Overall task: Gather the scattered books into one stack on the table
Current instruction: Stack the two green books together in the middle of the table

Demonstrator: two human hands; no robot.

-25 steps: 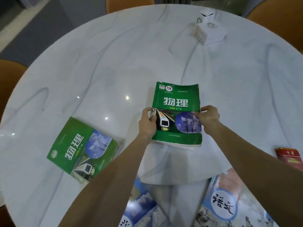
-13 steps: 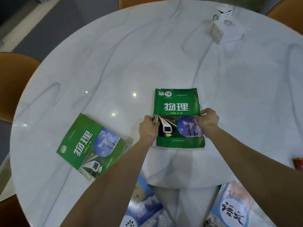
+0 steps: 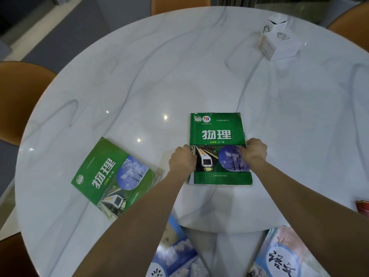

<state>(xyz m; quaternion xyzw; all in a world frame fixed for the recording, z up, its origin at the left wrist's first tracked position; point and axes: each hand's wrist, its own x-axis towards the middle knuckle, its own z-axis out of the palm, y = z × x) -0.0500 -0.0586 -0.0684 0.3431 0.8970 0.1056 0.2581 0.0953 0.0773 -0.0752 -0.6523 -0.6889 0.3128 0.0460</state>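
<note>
A green physics book point(image 3: 217, 134) lies flat on the round white marble table point(image 3: 139, 76), near its middle. My left hand point(image 3: 182, 159) grips the book's left edge and my right hand point(image 3: 254, 151) grips its right edge. A second green physics book point(image 3: 111, 176) lies at an angle to the left, apart from my hands. Two blue-covered books sit at the near edge: one point(image 3: 173, 256) partly under my left forearm, the other point(image 3: 279, 256) partly under my right forearm.
A white box point(image 3: 281, 43) with a smaller white box on it stands at the far right. A red packet point(image 3: 363, 206) shows at the right edge. Orange chairs point(image 3: 22, 96) surround the table.
The green book has come down from a slightly raised, tilted hold to lie flat on the table. Both hands stay on its edges. The view has shifted slightly.
</note>
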